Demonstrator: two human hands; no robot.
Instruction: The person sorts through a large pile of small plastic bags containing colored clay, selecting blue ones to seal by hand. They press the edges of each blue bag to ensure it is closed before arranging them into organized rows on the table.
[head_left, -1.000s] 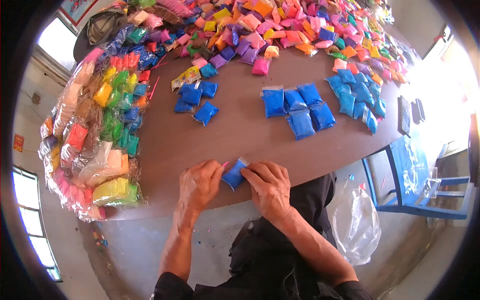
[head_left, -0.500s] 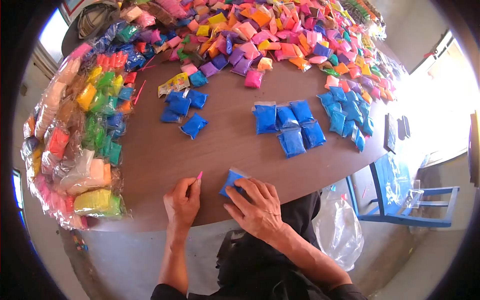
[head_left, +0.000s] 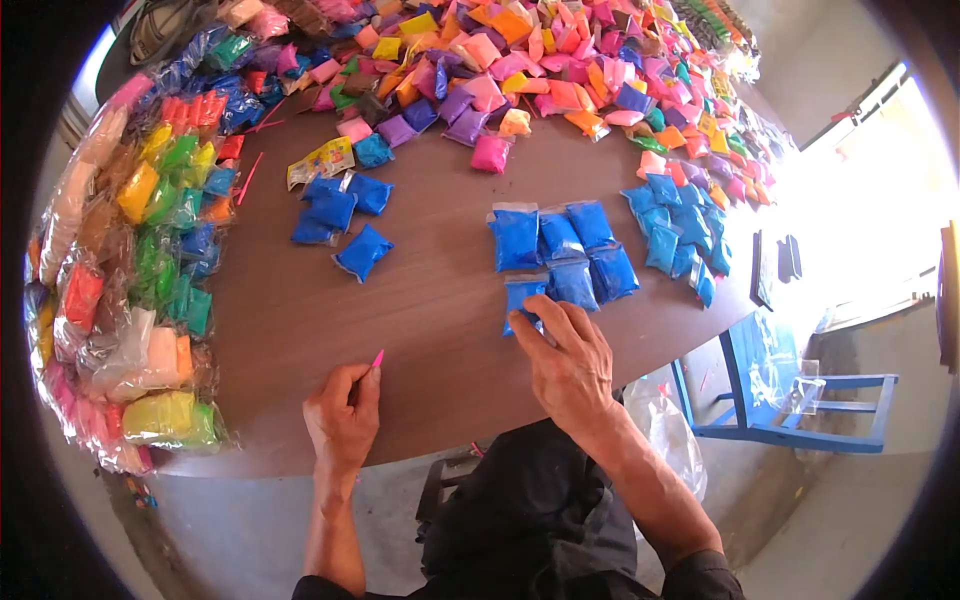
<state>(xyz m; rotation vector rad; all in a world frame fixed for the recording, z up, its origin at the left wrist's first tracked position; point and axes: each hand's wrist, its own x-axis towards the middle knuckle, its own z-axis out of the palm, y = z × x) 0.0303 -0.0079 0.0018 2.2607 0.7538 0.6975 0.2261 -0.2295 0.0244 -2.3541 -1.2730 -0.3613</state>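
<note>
My left hand [head_left: 343, 415] is closed near the table's front edge, pinching a small pink pointed tool [head_left: 377, 359] that sticks up from between thumb and finger. My right hand [head_left: 570, 360] has its fingertips on a blue packet [head_left: 525, 296], which lies at the lower left of a group of blue packets [head_left: 569, 283]. To the left are several more blue packets [head_left: 332, 209], with a single one [head_left: 363, 252] just below them.
A large heap of colourful packets [head_left: 490, 60] covers the table's far side. Bagged packets [head_left: 160, 330] line the left edge. Light blue packets [head_left: 680, 228] lie at the right, near a blue chair [head_left: 745, 380]. A yellow printed packet [head_left: 320, 163] lies at the back left.
My right hand has carried the blue packet from the front edge up and right to the group. The whole view has shifted slightly; my left hand still holds the pink tool.
</note>
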